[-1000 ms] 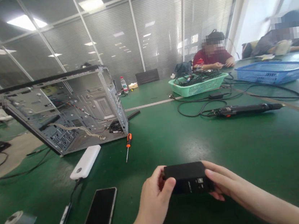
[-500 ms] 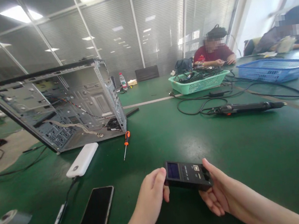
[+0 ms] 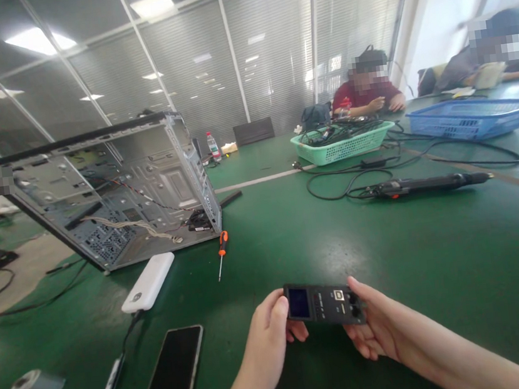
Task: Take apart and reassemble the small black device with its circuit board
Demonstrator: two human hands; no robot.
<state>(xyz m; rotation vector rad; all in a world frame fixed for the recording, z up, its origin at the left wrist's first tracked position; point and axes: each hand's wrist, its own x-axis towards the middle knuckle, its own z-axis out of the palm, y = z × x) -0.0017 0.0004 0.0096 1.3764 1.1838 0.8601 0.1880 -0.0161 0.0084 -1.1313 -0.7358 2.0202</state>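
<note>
Both hands hold a small black device (image 3: 324, 303) low over the green table (image 3: 389, 248). Its face, with a small screen at the left and buttons at the right, is turned up toward me. My left hand (image 3: 268, 338) pinches the left end, thumb on top. The right end rests in the fingers of my right hand (image 3: 374, 325), thumb on the upper edge. An open grey computer case (image 3: 112, 190) stands at the far left with loose wires inside. An orange-handled screwdriver (image 3: 222, 253) lies in front of it.
A white power bank (image 3: 148, 282) with a cable, a black phone (image 3: 171, 382) and a tape roll (image 3: 33, 386) lie at the left. An electric screwdriver (image 3: 423, 184) with cables, a green basket (image 3: 343, 144) and a blue basket (image 3: 472, 116) are farther back. Two people sit at the far right.
The black device was turned from showing a plain dark side to showing its screen and buttons. Both hands kept their hold, and my right hand shifted under its right end.
</note>
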